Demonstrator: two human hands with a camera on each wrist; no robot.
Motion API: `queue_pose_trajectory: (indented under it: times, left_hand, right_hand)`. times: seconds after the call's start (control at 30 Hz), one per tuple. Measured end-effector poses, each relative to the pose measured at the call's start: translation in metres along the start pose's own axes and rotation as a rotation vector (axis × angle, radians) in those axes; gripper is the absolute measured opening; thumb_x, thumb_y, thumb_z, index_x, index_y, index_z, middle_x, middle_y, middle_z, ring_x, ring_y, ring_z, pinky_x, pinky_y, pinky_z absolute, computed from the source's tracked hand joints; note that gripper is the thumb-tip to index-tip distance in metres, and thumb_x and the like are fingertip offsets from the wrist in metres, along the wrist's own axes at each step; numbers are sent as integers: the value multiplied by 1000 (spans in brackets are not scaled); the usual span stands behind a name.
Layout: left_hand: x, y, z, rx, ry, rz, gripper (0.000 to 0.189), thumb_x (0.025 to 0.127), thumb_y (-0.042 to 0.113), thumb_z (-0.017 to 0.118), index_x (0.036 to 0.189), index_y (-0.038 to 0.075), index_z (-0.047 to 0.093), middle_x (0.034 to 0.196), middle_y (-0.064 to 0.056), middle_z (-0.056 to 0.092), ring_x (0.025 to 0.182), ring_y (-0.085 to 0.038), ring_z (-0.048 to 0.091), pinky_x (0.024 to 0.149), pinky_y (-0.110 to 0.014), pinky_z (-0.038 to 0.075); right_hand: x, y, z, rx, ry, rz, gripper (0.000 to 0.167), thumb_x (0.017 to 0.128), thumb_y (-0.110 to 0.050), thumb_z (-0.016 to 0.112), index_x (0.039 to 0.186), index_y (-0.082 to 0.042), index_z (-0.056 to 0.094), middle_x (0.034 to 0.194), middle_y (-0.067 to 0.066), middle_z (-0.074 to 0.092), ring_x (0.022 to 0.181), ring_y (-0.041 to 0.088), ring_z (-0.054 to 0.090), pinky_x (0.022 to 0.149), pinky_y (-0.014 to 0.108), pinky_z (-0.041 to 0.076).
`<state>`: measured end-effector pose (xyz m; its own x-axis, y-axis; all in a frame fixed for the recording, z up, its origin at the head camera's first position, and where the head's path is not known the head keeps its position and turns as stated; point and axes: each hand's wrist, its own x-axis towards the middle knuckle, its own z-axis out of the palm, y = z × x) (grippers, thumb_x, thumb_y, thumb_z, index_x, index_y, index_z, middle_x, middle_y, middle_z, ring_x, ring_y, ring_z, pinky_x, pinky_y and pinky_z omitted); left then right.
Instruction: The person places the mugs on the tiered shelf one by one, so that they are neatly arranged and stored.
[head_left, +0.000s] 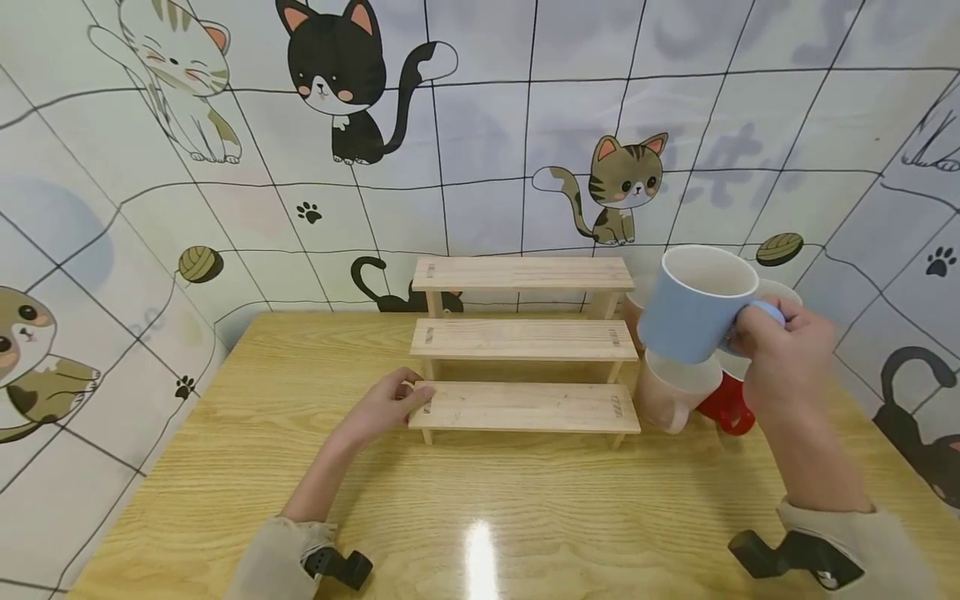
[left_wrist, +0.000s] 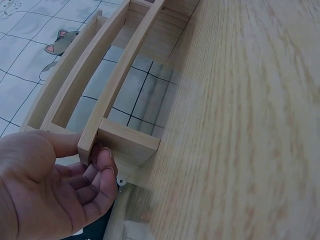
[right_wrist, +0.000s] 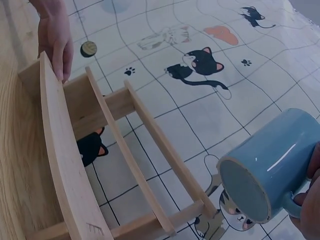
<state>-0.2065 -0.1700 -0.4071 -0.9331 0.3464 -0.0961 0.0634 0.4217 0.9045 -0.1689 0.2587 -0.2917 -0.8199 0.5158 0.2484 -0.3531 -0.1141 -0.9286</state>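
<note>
A three-step wooden display rack (head_left: 525,407) stands on the table. My left hand (head_left: 381,408) grips the left end of its lowest step; in the left wrist view the thumb lies over the board (left_wrist: 111,95) and the fingers curl beneath it. At the right, my right hand (head_left: 789,358) holds a light blue mug (head_left: 688,312) by its handle, raised at about the height of the top step. The mug tilts slightly, its white inside showing. From the right wrist view, the underside of the blue mug (right_wrist: 245,190) faces the camera.
Close to the rack's right side stand a pale pink mug (head_left: 675,396) and a red mug (head_left: 733,408), with more mugs partly hidden behind the blue one. A cat-patterned cloth (head_left: 480,150) backs the wooden table (head_left: 315,358).
</note>
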Motion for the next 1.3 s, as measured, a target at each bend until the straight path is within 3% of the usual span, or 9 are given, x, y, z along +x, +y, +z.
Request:
queue_pose_trajectory:
  times: [0.17, 0.43, 0.67, 0.9, 1.07, 1.3]
  left_hand:
    - [0, 0, 1, -24, 4, -21, 36, 105, 22, 58, 124, -6, 47, 80, -6, 55, 64, -18, 47, 64, -32, 46]
    - [0, -2, 4, -88, 7, -43, 34, 106, 22, 57, 122, -6, 46, 88, -10, 55, 60, -16, 51, 59, -34, 57]
    - [2, -2, 5, -98, 24, -55, 30, 106, 20, 57, 119, -5, 46, 91, -11, 54, 58, -17, 51, 58, -33, 59]
    - [1, -2, 5, -104, 15, -59, 30, 106, 19, 56, 120, -5, 45, 91, -11, 53, 57, -17, 49, 58, -32, 58]
    - [2, -2, 5, -111, 13, -67, 27, 106, 18, 56, 119, -3, 46, 90, -12, 53, 56, -17, 47, 58, -32, 58]
    - [2, -2, 5, -114, 22, -79, 24, 106, 18, 57, 116, -1, 47, 87, -11, 52, 57, -18, 49, 59, -33, 58]
  right_hand:
    - [-3, 1, 22, -23, -46, -12, 26, 82, 9, 44, 58, 1, 36, 56, 3, 27, 58, 18, 28, 49, 28, 28]
    - [-3, 6, 55, -8, -152, -33, 27, 81, 10, 45, 60, -4, 35, 56, 1, 25, 52, 16, 21, 51, 35, 14]
    - [2, 9, 86, -86, -172, -58, 25, 83, 4, 48, 61, -5, 42, 56, -1, 30, 55, 16, 27, 53, 28, 28]
    - [7, 15, 116, -164, -264, -65, 24, 88, -2, 51, 65, -6, 45, 57, 0, 35, 59, 19, 35, 61, 34, 34]
    - [13, 27, 137, -166, -316, -70, 26, 88, -2, 52, 65, -7, 42, 57, -2, 32, 56, 16, 32, 58, 31, 33]
    - [17, 43, 163, -137, -355, -68, 28, 81, 2, 52, 59, -9, 37, 53, -5, 30, 51, 11, 27, 49, 25, 21]
